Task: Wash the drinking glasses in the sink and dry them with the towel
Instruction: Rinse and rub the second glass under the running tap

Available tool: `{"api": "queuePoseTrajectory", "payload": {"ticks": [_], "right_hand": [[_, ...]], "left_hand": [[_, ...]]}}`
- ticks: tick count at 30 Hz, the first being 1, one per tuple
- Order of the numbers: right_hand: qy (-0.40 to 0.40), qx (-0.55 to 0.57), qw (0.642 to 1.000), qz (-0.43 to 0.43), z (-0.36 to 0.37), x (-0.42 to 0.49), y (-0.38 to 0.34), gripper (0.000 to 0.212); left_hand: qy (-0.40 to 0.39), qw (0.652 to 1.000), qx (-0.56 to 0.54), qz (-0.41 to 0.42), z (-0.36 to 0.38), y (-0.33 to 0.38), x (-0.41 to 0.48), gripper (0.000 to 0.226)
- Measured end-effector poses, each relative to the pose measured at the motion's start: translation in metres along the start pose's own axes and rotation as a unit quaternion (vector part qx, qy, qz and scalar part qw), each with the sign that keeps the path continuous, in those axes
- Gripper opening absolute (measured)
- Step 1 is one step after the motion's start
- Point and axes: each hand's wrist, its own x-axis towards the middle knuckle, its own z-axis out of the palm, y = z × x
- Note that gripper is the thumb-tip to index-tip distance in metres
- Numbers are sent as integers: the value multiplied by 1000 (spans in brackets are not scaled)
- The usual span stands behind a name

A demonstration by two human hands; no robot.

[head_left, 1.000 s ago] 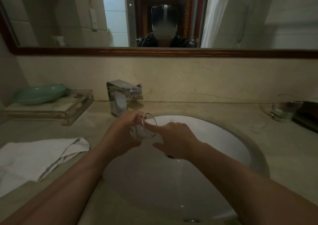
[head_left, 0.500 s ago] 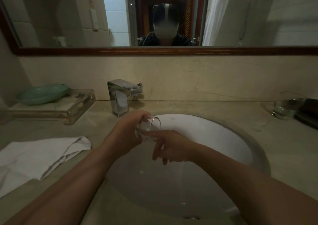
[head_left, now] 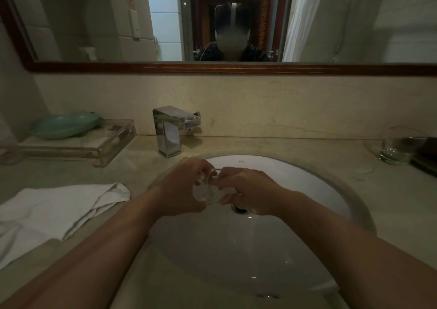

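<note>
**Drinking glass held over the basin, both hands on it**

A mirror (head_left: 212, 68) with a dark wooden frame ran across the whole upper part of the frame. At upper centre it reflected a person wearing headgear. Below it, the beige marble countertop (head_left: 390, 202) filled the middle band from the left edge to the right. The white oval sink basin (head_left: 295, 183) was set into it, from centre to lower right. Bare forearms came in from both lower corners and met over the basin.

A white towel (head_left: 59, 204) lay crumpled on the countertop at left, just beside the basin's left rim and apart from both hands. A clear acrylic tray (head_left: 113, 140) sat at upper left against the wall, with a pale green dish (head_left: 63, 125) resting on it. A chrome faucet (head_left: 169, 133) stood behind the basin, left of centre, with its spout pointing right.

The left hand (head_left: 182, 190), at centre frame, had its fingers and thumb wrapped round the drinking glass (head_left: 205, 190) from the left. The right hand (head_left: 250, 190), immediately to the right, had its fingers bent against the glass's right side and rim, gripping it too. The drinking glass was clear and tilted, rim toward the top of the frame. It was held in the air above the basin, below the faucet in the picture.

A second glass (head_left: 395, 151) stood upright on the countertop at the far right, well apart from the hands. It was beside a dark object (head_left: 425, 157), and I could not tell whether they touched. The drain (head_left: 241, 210), a small metal ring, was partly hidden under the right hand.
</note>
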Motion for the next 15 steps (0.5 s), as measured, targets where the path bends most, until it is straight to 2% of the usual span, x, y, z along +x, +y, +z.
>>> {"api": "queuePoseTrajectory", "payload": {"ticks": [2,4,6,8,10,13,15], "right_hand": [[1,-28,1000,8,3,4,-4,50],[-7,5,1000,22,8,4,-7,48],[-48,169,983,61,11,1,-8,50],[-78,346,929,106,13,-4,-10,58],[-89,419,896,121,10,-6,-11,64],[-113,449,877,125,4,-4,-9,42],[-50,442,880,165,1,-3,-7,24]], "left_hand": [[26,1000,8,-8,-3,0,2,69],[54,999,-2,2,-3,-1,3,67],[77,997,-6,8,-4,3,2,63],[103,995,13,5,-5,7,2,58],[117,992,40,-9,-6,11,3,59],[114,986,114,35,-6,13,3,60],[105,977,177,50,-7,11,4,66]]}}
